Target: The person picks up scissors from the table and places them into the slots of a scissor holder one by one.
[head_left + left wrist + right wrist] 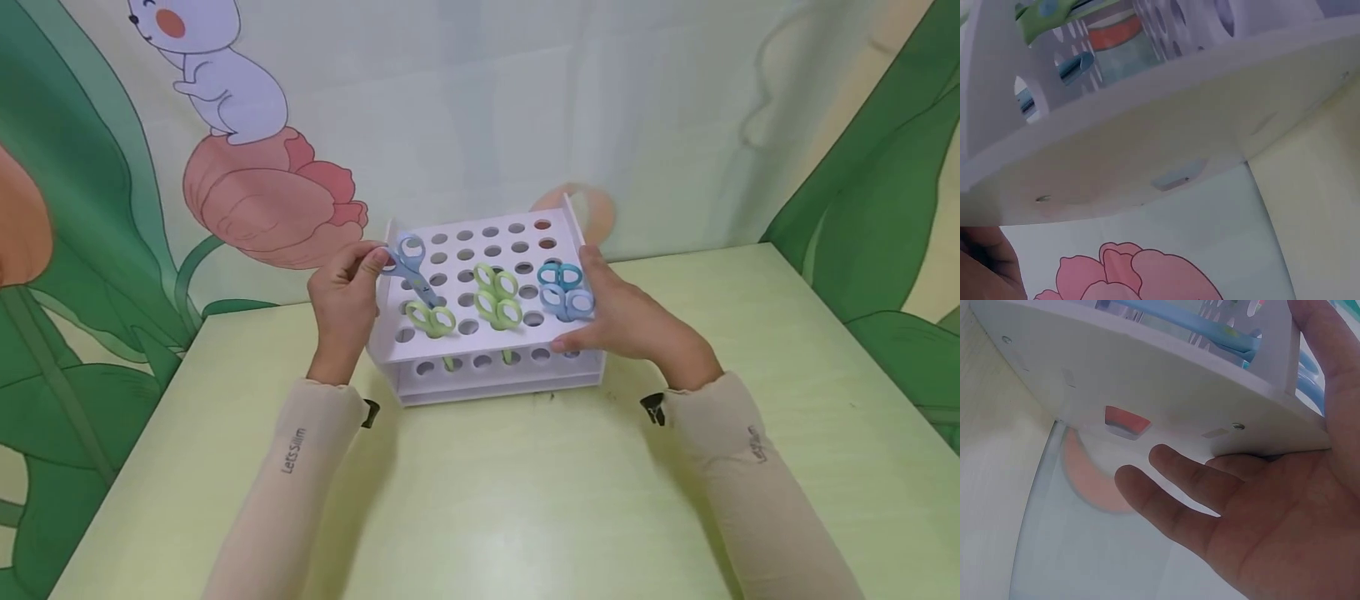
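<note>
My left hand [345, 292] pinches one handle loop of a pair of blue scissors [422, 287] between thumb and finger. Their blades point down toward the holes at the left of a white rack [487, 339]; whether the tip is inside one, I cannot tell. My right hand [626, 312] holds the rack's right front corner, its thumb over the front edge and fingers along the side panel. In the right wrist view two fingers stand apart from that panel. Green scissors [431, 318], more green scissors [498, 310], teal scissors [559, 275] and other blue scissors [566, 303] stand handles-up in the rack.
The rack rests on a pale yellow-green table [495, 492], near its back edge. Behind hangs a printed curtain [660, 108] with flowers, leaves and a white animal. Side panels [1116, 162] rise above the rack's perforated top. Dark wrist straps [655, 408] show at both sleeves.
</note>
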`<state>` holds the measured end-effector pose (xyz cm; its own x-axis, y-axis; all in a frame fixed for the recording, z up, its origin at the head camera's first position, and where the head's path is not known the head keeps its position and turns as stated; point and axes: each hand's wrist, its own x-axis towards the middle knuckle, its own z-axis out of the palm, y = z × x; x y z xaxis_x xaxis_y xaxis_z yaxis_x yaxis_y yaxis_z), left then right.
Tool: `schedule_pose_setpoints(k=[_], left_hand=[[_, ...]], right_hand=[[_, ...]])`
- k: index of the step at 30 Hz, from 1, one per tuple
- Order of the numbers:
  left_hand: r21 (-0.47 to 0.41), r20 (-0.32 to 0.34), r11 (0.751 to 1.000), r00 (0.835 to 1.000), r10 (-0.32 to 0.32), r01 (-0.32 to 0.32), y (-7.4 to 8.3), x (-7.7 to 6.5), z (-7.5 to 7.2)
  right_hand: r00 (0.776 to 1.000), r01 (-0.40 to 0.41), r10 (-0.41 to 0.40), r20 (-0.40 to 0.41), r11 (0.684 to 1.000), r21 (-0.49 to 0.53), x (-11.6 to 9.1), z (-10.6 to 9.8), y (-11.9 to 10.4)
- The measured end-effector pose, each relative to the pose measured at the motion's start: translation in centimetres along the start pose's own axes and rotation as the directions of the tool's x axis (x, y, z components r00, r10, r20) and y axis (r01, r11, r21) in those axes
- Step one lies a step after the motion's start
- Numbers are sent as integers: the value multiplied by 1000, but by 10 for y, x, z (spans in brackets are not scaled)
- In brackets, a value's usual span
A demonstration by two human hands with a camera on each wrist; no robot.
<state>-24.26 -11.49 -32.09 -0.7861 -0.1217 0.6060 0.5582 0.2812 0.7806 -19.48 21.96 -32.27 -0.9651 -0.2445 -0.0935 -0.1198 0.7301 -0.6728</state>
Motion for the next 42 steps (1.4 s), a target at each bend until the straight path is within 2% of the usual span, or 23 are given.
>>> schedule_pose_setpoints(k=[5,9,13,18,21,23,26,32,37,39,41,42], left_hand=[[68,73,996,996,-57,52,-1,2,-2],[141,153,984,980,-131,109,0,3,-4],[233,240,958,945,-222,165,1,4,-5],[379,333,906,885,-325,190,4,7,-6],[418,366,889,860,-354,188,6,9,-6],[433,382,883,850,-362,181,7,10,-6],[436,396,881,840,-372,184,7,11,-5],[422,389,873,821,-417,243,6,9,-6],[387,345,895,866,-362,221,2,0,-10],[382,335,900,876,-347,210,0,-5,-12],[395,345,891,863,-368,222,0,-11,-15],[412,362,882,847,-389,229,0,-15,-17]], right_hand=[[1000,12,-12,-4,1000,-18,2,-1,-4],[1000,11,-11,-2,1000,-22,3,-1,-5],[1000,15,-15,2,1000,-24,2,-2,-6],[1000,17,-17,1,1000,-19,1,-4,-9],[1000,21,-21,0,1000,-22,1,-5,-9],[1000,27,-27,0,999,-25,1,-5,-9],[1000,29,-29,-3,999,-27,1,-6,-9],[1000,21,-21,0,1000,-6,1,-5,-10],[1000,29,-29,8,1000,9,0,-4,-7],[999,47,-47,15,999,17,-1,-3,-4],[998,62,-62,27,998,16,-3,-4,-1],[997,68,-69,32,998,14,-4,-4,0]])
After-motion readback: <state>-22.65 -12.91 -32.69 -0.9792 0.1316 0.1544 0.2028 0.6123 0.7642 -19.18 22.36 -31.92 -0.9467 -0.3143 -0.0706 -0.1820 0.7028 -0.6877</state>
